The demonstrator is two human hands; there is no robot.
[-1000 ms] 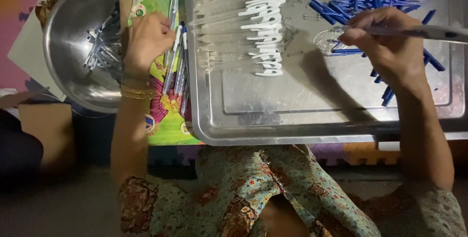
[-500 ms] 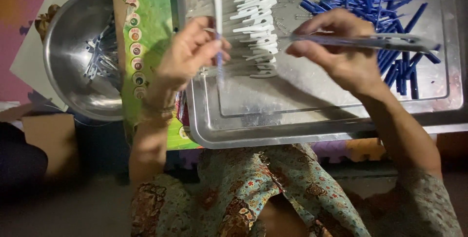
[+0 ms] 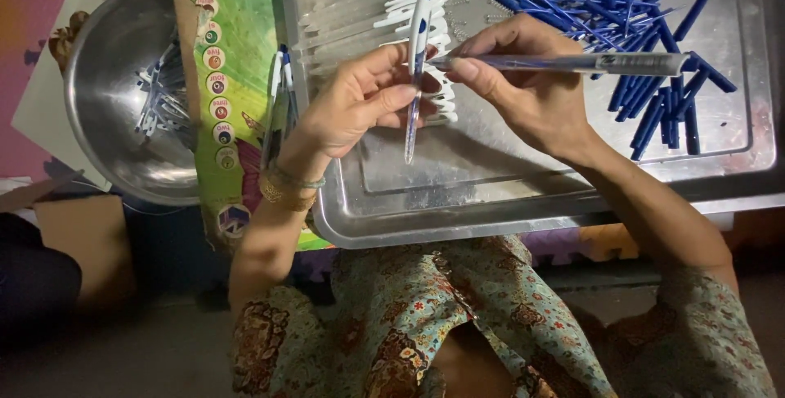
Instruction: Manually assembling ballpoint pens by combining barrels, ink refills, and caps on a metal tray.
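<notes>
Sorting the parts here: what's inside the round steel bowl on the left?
The steel bowl holds a small heap of pale, thin pen parts against its right side. The green printed sheet covers the bowl's right rim.

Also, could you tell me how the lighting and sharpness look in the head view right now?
Head view: the metal tray shows soft glare; both hands, left and right, are sharp; the floor at the lower left is dark.

Materials & finishes

Tray (image 3: 523, 193): dull scuffed sheet metal. Bowl (image 3: 114, 120): shinier metal, smooth. Pen barrel (image 3: 572, 63): clear glossy plastic. Refill pile (image 3: 646, 5): blue plastic, smooth. Mat (image 3: 225, 79): glossy printed plastic. Dress (image 3: 458, 324): matt patterned cloth.
</notes>
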